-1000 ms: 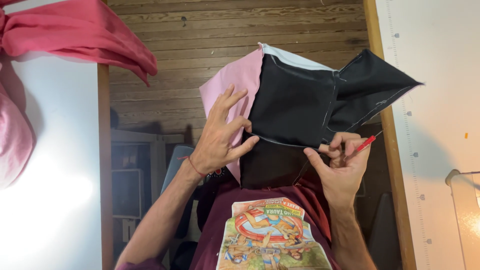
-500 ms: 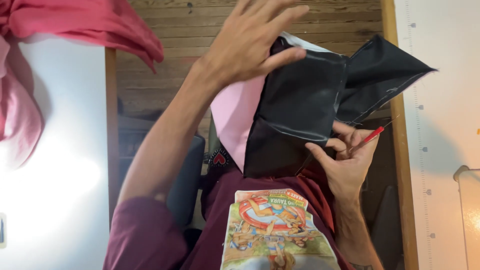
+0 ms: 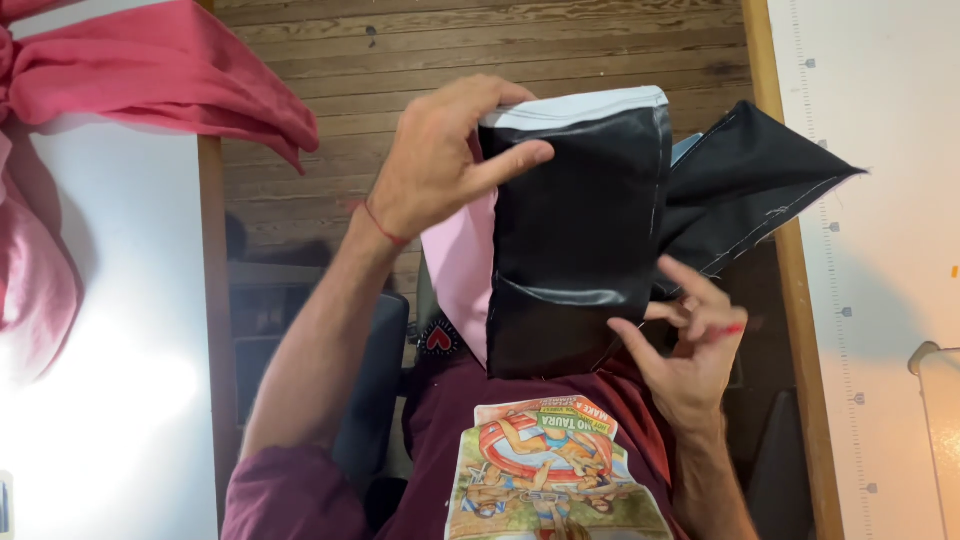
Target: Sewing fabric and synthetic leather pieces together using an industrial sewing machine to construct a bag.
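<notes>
Black cloth panel (image 3: 575,250) (limp, light): left hand (image 3: 440,160) pinches its top edge; right hand (image 3: 690,350) grips a red pen (image 3: 725,330).

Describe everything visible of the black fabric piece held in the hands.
The black fabric piece looks smooth and slightly shiny, with pale stitched seams along its edges, a pink panel on one side and a white band on top. It is held up, folded, with a pointed flap. The left hand grips its top corner; the right hand touches its lower edge.
</notes>
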